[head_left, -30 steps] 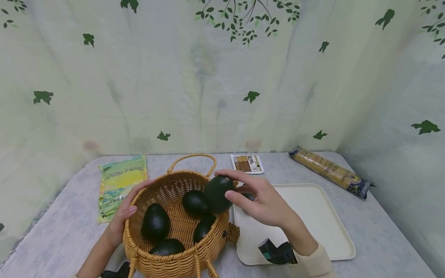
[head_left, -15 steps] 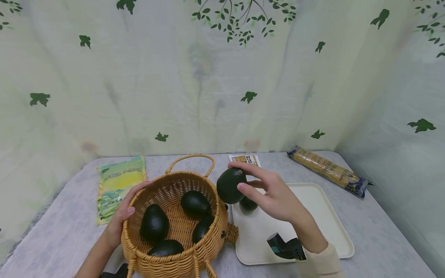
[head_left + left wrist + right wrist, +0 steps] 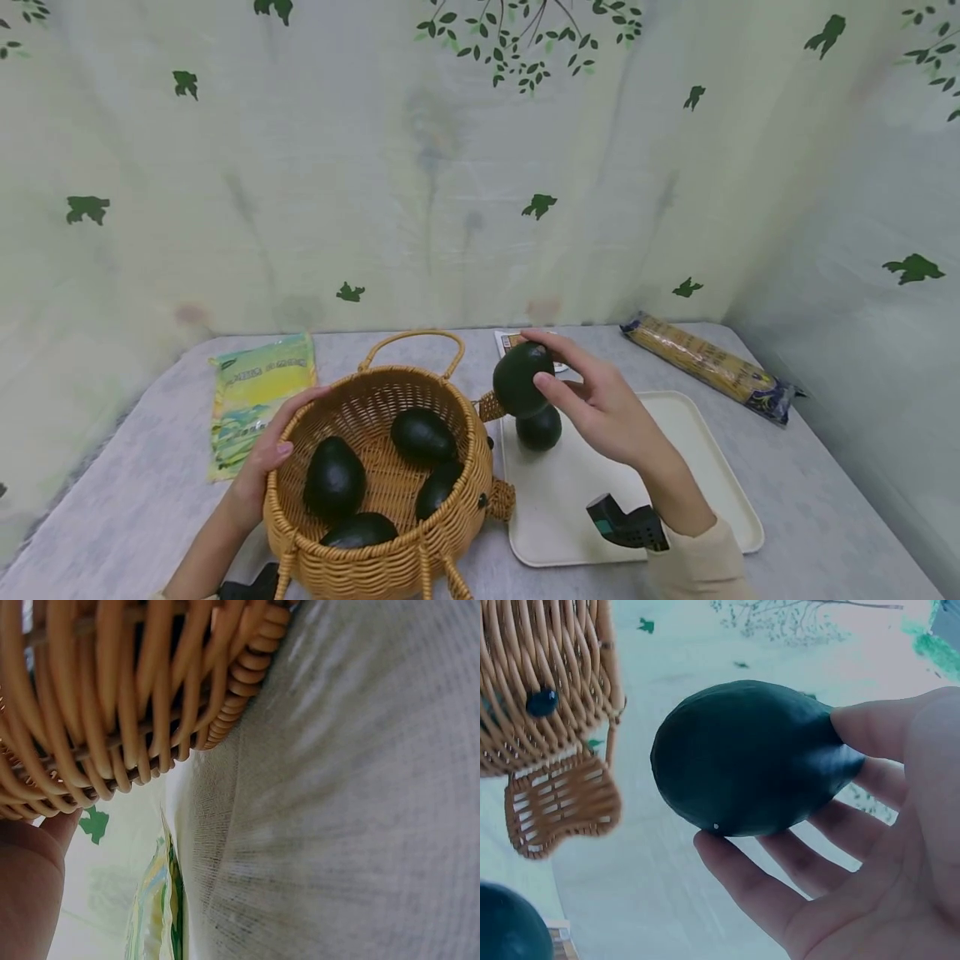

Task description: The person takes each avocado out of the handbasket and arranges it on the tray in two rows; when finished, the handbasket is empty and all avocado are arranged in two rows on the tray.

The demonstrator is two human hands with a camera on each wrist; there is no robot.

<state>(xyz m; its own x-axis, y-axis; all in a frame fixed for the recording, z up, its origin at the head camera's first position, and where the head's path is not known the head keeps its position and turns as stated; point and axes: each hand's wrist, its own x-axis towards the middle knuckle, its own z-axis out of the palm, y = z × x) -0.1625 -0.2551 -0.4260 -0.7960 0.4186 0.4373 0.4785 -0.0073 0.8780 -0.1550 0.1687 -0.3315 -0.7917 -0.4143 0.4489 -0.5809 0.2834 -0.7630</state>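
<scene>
Four glossy, dark green avocados (image 3: pixel 335 481) lie in the round, tan wicker basket (image 3: pixel 352 575) in the head view, with the left hand (image 3: pixel 264 462) holding its left rim. The right hand (image 3: pixel 611 417) has a fifth dark green avocado (image 3: pixel 519 377) in its grip, partly hiding a sixth (image 3: pixel 539 432) on the white rectangular tray (image 3: pixel 562 517). That held fruit lies leftward from the palm; the right hand is nearer the tray. The left wrist view shows woven wicker, fingertips hidden. In the right wrist view, thumb and fingers part around the narrow end; the long axis points away from the palm, broad end outward
</scene>
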